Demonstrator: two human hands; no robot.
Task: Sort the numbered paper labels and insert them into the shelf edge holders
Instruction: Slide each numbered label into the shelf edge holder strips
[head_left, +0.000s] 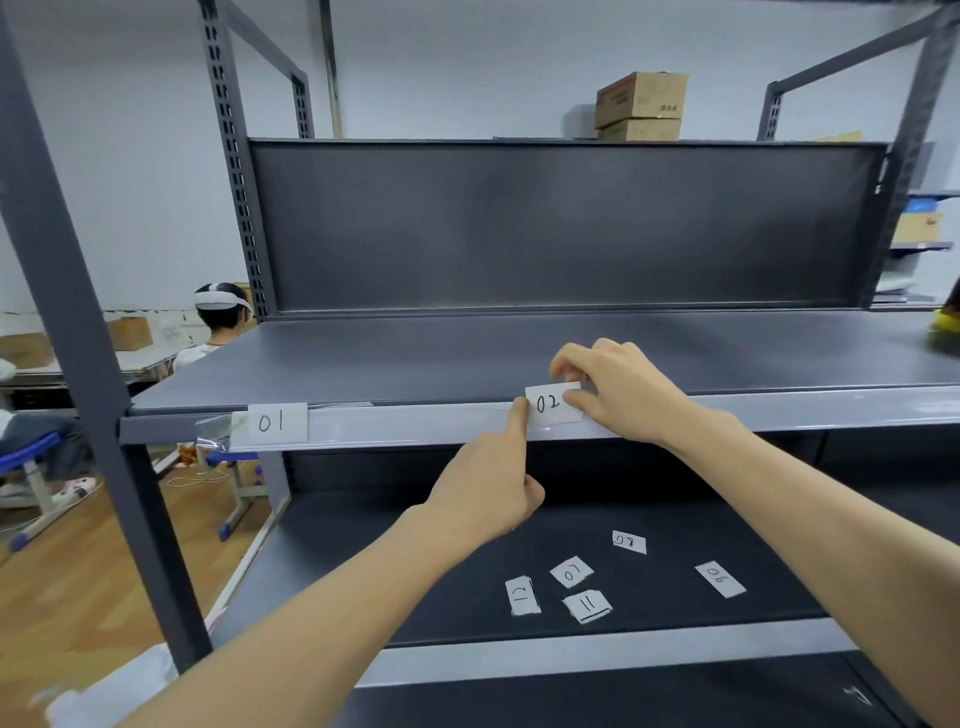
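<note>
Label 02 (553, 404) is a small white paper with its number written in black. Seen from the head camera, it sits at the front edge of the grey shelf (415, 358). Part of it is down in the clear holder strip (415, 423) and part sticks up above it.

The person's right hand (618, 389) holds it from the right side. The fingers are bent over its top edge and the thumb pinches it from the front.

The left hand (483, 499) comes up from below. Its pointing finger is straight, and the tip presses at the left edge of the paper, on the strip. Its other fingers are curled in and hold nothing.

Well apart to the left, label 01 (277, 423) sits in the same strip (its number is the right way up).

On the lower shelf (415, 545), under the hands, five more papers lie flat and apart. They are label 08 (629, 542), label 07 (571, 571), label 12 (522, 596), label 11 (587, 606) and label 06 (720, 579), which lies off to the right.

Two brown boxes (641, 106) are stacked up high behind the rack. A seated person (218, 322) with a white headset is at the left, behind the rack post.
</note>
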